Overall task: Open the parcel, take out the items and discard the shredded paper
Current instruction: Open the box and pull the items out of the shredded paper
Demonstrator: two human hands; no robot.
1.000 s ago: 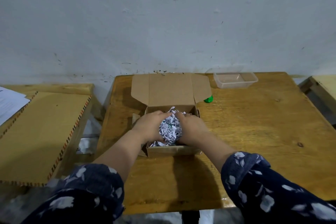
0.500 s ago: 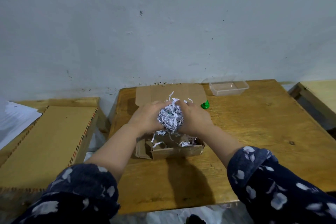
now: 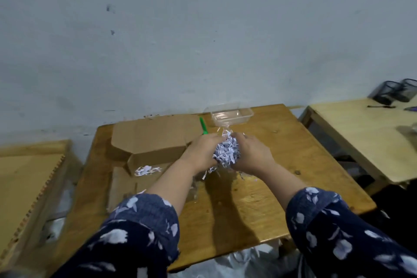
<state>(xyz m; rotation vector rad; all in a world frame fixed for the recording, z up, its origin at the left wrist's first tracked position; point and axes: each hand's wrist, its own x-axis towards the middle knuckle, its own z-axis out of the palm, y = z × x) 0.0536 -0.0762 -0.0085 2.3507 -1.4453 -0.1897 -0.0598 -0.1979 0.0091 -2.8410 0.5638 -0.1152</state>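
Cardboard parcel (image 3: 155, 142) lay open. Left hand (image 3: 200, 151) and right hand (image 3: 250, 156) cupped shredded-paper wad (image 3: 226, 153) above table (image 3: 293, 153). Scraps (image 3: 146, 170) remained in box; discarding pending.

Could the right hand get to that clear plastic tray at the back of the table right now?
Probably not yet. The right hand and left hand are both cupped round the wad of shredded paper. The clear tray sits just beyond with nothing between, so the path looks free once the paper is let go.
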